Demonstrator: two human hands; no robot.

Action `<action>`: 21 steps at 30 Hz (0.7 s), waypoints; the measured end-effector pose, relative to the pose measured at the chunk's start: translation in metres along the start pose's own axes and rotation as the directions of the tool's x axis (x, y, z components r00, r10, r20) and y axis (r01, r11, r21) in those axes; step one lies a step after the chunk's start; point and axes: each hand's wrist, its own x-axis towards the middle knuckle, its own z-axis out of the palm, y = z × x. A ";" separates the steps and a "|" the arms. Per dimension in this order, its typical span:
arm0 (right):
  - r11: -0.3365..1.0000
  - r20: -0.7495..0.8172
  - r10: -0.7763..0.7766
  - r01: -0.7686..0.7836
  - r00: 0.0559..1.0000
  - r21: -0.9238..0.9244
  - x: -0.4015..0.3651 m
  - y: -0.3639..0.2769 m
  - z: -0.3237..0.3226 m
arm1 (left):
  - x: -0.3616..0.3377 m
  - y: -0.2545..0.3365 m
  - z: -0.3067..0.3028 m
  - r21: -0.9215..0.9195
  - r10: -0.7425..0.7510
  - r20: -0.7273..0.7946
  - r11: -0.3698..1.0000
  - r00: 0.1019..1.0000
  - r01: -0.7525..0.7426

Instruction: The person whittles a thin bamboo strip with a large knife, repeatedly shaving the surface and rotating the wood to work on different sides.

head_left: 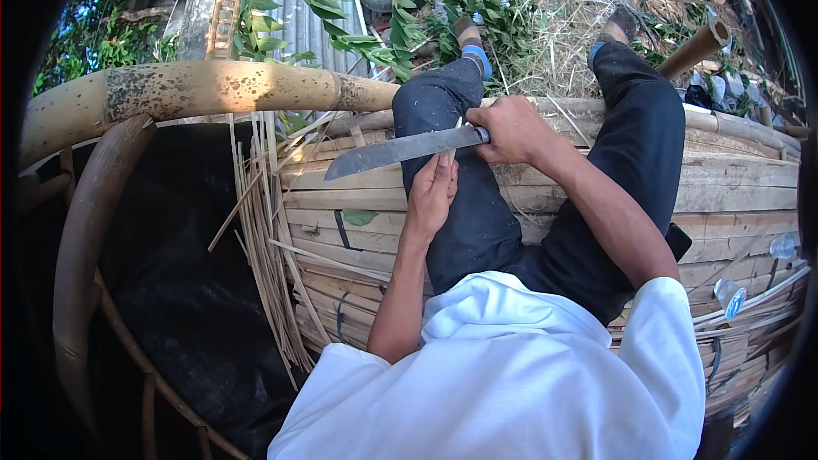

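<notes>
My right hand (515,129) is closed around the handle of a machete (396,152), whose long grey blade points left above my thigh. Just below the blade, my left hand (433,194) pinches a thin pale bamboo strip (457,135). The strip stands upright against the blade near the handle end, and its lower part is hidden in my fingers. Both hands are over my left leg, in dark trousers (467,238) flecked with small shavings.
I sit on a bamboo slat bench (341,200). Thin bamboo strips (271,264) lie in a bundle at left. A thick bamboo pole (221,85) crosses the upper left. Plastic cups (730,296) and a black phone-like object (678,241) are at right. Leafy branches (315,0) hang ahead.
</notes>
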 end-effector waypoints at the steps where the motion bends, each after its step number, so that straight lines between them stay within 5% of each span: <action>1: 1.000 0.024 0.005 -0.004 1.000 -0.019 0.000 0.000 -0.001 | 0.000 0.001 0.000 -0.001 -0.001 0.001 1.000 1.000 0.001; 3: 0.999 0.037 0.004 -0.002 0.999 -0.039 0.000 0.002 -0.003 | -0.001 0.002 -0.002 -0.129 -0.058 0.082 0.989 0.995 0.068; 11: 0.985 0.084 0.142 -0.132 0.986 -0.112 0.012 0.026 0.004 | 0.015 0.004 -0.018 -0.175 -0.140 0.102 0.972 0.985 0.156; 15: 0.684 -0.107 0.724 -0.729 0.682 -0.023 0.013 0.109 -0.014 | 0.000 -0.005 -0.027 -0.227 -0.038 0.193 0.970 0.980 0.083; 18: 0.807 -0.250 0.589 -0.575 0.768 0.134 0.024 0.073 -0.045 | 0.005 0.001 -0.027 -0.293 -0.065 0.138 0.950 0.988 0.103; 21: 0.891 -0.244 0.449 -0.413 0.859 0.188 0.014 0.051 -0.037 | 0.011 0.004 -0.015 -0.160 -0.099 0.146 0.979 0.984 0.123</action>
